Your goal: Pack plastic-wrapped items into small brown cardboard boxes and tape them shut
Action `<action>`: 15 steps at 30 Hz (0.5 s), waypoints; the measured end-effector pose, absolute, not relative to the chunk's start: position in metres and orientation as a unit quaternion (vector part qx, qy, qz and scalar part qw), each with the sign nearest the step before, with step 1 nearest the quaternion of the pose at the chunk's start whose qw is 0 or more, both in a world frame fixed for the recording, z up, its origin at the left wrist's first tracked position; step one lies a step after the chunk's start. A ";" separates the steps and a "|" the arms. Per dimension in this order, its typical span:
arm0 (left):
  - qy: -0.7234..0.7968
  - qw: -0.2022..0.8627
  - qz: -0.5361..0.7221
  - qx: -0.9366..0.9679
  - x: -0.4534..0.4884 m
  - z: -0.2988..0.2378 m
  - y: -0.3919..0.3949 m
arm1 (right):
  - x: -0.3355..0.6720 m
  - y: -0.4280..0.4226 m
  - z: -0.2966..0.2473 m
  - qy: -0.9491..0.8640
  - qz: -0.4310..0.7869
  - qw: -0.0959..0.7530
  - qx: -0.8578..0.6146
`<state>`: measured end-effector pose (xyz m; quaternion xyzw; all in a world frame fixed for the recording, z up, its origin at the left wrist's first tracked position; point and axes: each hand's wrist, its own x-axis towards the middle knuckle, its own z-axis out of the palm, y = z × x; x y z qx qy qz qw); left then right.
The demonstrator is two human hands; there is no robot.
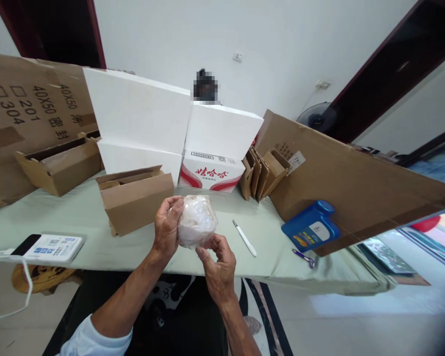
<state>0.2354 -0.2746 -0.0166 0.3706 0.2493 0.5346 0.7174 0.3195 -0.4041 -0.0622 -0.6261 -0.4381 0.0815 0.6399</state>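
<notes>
Over the cloth-covered counter, a rounded bundle in glossy, crinkled clear plastic was held: the left hand had its grip closed on one side, the right hand pinched the lower edge. Nearby lay a slim white knife and brown cardboard box.

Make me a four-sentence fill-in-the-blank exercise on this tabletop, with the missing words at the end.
1. The left hand grips a ____ bundle in clear, shiny wrapping.
2. As pictured, the slim knife lies to the ____ of that bundle.
3. The bottle beside the large cardboard sheet is mostly ____ in colour.
4. Curved bands coloured ____ run across the printed white carton.

Missing words: white; right; blue; red.
</notes>
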 end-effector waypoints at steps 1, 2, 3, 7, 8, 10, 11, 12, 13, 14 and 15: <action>0.249 0.719 0.535 0.368 0.236 -0.017 -0.275 | 0.318 -0.405 -0.059 -0.432 0.098 0.641 -0.626; 0.248 0.720 0.535 0.366 0.236 -0.017 -0.275 | 0.317 -0.405 -0.055 -0.425 0.116 0.646 -0.623; 0.247 0.721 0.535 0.364 0.237 -0.017 -0.276 | 0.316 -0.406 -0.052 -0.418 0.136 0.653 -0.617; 0.248 0.728 0.531 0.356 0.237 -0.016 -0.276 | 0.315 -0.404 -0.045 -0.403 0.201 0.677 -0.582; 0.249 0.730 0.530 0.352 0.237 -0.015 -0.277 | 0.317 -0.403 -0.045 -0.403 0.204 0.678 -0.579; 0.251 0.735 0.528 0.345 0.237 -0.013 -0.278 | 0.321 -0.402 -0.045 -0.409 0.198 0.673 -0.584; 0.251 0.738 0.525 0.343 0.237 -0.012 -0.279 | 0.323 -0.401 -0.045 -0.413 0.191 0.670 -0.586; 0.251 0.742 0.520 0.341 0.238 -0.011 -0.281 | 0.326 -0.401 -0.045 -0.417 0.186 0.670 -0.586; 0.251 0.747 0.513 0.339 0.238 -0.011 -0.282 | 0.329 -0.400 -0.046 -0.420 0.182 0.671 -0.583; 0.252 0.754 0.505 0.336 0.239 -0.011 -0.284 | 0.332 -0.399 -0.045 -0.423 0.180 0.673 -0.579; 0.252 0.763 0.495 0.331 0.239 -0.012 -0.286 | 0.334 -0.398 -0.045 -0.425 0.178 0.677 -0.574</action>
